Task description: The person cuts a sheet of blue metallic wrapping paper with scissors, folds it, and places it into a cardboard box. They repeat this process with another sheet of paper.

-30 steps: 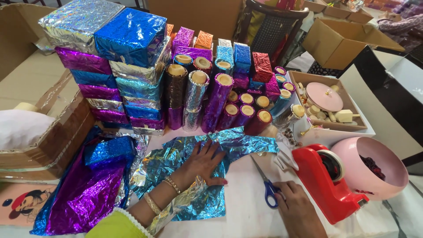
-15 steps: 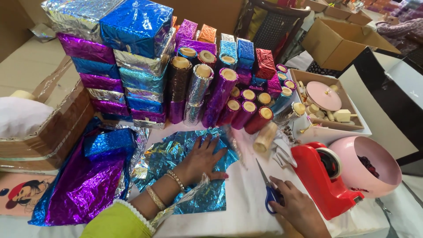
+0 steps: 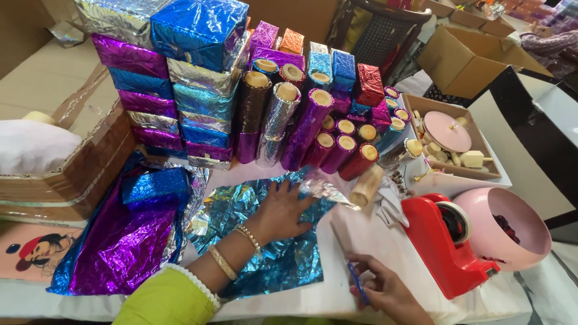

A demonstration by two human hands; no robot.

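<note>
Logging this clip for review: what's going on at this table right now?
A person is working with shiny foil. The left hand lies flat on a blue foil sheet spread on the table, pressing it down. The right hand holds blue-handled scissors beside the sheet. Behind stand stacked foil-wrapped boxes and foil-wrapped tubes; a red tape dispenser and a pink bowl sit to the right.

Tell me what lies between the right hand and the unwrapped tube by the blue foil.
Nothing visible does. The right hand, holding blue scissors, has bare table up to the unwrapped tube; the red tape dispenser stands off to the side.
</note>
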